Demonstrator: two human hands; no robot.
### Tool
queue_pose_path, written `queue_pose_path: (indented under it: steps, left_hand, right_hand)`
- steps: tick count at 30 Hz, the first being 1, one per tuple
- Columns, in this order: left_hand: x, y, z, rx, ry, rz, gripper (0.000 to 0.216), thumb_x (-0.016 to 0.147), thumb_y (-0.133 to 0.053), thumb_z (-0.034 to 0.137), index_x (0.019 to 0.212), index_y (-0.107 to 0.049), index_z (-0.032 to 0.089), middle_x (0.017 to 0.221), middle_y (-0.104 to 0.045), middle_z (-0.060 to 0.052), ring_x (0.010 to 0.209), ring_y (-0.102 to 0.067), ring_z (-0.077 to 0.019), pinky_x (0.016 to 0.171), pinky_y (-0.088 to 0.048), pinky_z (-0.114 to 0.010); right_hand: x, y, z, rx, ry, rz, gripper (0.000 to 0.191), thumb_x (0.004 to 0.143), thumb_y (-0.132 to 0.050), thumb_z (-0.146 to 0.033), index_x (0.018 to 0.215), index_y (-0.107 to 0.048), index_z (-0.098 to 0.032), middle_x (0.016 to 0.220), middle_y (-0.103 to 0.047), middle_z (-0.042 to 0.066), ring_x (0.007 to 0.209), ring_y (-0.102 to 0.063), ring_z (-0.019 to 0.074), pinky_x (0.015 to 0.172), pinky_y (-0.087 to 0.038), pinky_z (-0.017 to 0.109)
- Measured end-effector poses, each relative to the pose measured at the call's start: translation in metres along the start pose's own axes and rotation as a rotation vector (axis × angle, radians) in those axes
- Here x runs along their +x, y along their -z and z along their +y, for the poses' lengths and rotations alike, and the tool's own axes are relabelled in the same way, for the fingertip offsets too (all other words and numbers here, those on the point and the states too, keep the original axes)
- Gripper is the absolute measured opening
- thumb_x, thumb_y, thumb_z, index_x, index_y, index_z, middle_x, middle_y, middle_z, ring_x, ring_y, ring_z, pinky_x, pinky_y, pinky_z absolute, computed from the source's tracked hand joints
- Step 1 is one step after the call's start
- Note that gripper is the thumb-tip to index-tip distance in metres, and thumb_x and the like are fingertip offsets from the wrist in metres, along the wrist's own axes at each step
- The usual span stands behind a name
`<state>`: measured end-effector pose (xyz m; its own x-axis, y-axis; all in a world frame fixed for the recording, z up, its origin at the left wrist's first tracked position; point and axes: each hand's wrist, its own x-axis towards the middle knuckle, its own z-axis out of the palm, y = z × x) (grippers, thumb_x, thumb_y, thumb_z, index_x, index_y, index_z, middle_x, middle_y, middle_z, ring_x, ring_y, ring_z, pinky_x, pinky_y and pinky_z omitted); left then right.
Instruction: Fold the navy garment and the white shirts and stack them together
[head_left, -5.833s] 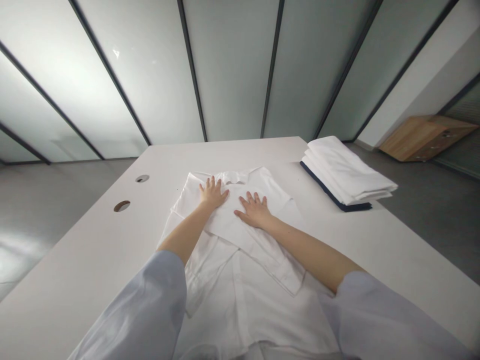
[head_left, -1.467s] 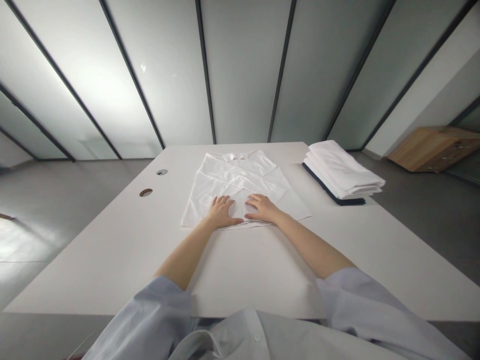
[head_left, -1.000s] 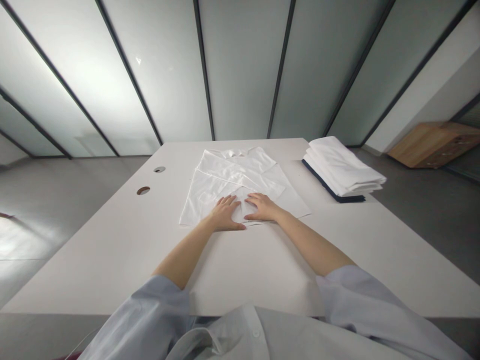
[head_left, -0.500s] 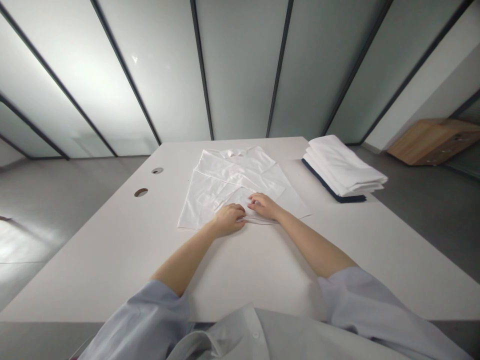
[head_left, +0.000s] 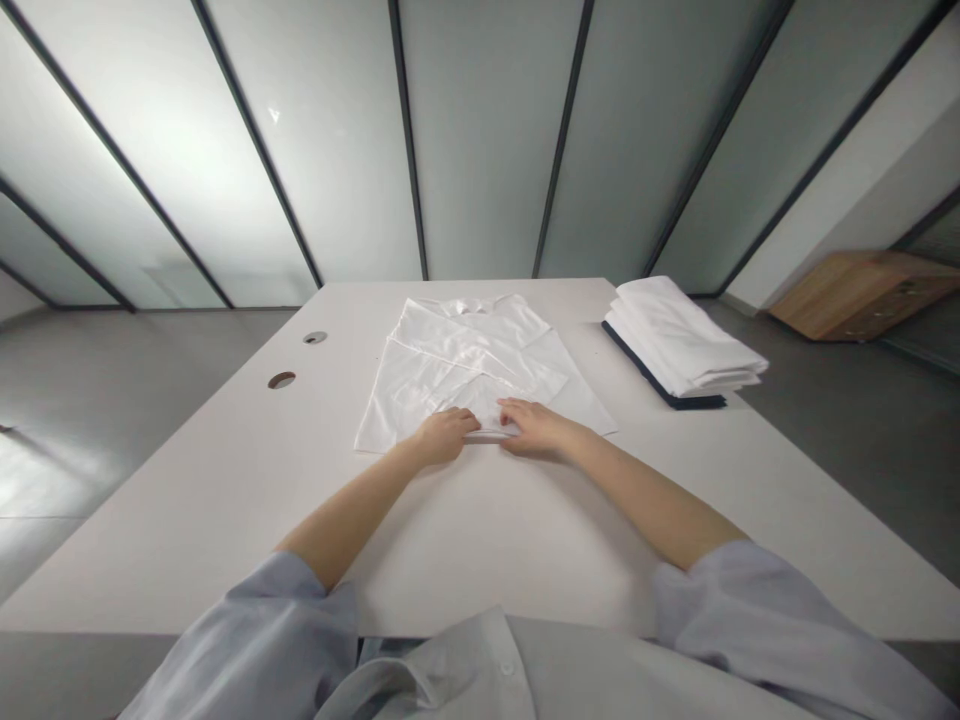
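Note:
A shiny white shirt point(head_left: 465, 358) lies spread on the table, its collar at the far end and its sleeves laid across the body. At its near edge the layered hem point(head_left: 486, 436) shows between my hands. My left hand point(head_left: 444, 436) pinches that hem left of the middle, fingers on top and thumb toward me. A short gap to the right, my right hand point(head_left: 534, 428) holds the same edge with bent fingers. Parts of the hem are hidden under both hands.
A stack of folded white cloth point(head_left: 686, 335) rests on a dark folded cloth point(head_left: 697, 402) at the right side of the white table point(head_left: 480, 540). Two round holes are cut in the tabletop at the left. A wooden cabinet point(head_left: 855, 295) stands beyond the table at the right.
My hands have moved apart along the hem, the left one leftward and the right one slightly toward me. The near edge between them now looks straighter.

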<state>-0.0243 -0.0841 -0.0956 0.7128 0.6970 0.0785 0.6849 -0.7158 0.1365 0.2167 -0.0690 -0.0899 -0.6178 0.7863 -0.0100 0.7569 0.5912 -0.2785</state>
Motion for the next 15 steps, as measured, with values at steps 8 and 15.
queue_pose_path:
  steps: [8,15]
  left_hand:
    - [-0.084,0.011,-0.067,0.091,0.306,0.030,0.060,0.069,-0.050,0.009,0.127,-0.062,0.022,0.133,-0.061,-0.006,0.121,-0.056,-0.0232,0.106,-0.044,-0.035]
    - [-0.094,0.026,-0.092,-0.063,0.490,0.008,0.056,0.067,-0.044,0.010,0.117,-0.067,0.022,0.123,-0.068,-0.004,0.117,-0.060,-0.0217,0.105,-0.042,-0.033]
  right_hand:
    - [-0.068,-0.004,0.077,-0.156,-0.041,0.193,0.061,0.067,-0.053,-0.007,0.126,-0.063,-0.018,0.138,-0.057,0.012,0.126,-0.053,0.0282,0.105,-0.042,0.044]
    - [-0.079,-0.012,0.110,0.111,-0.057,0.324,0.060,0.061,-0.046,-0.004,0.111,-0.072,-0.024,0.130,-0.064,0.005,0.124,-0.056,0.0231,0.109,-0.040,0.042]
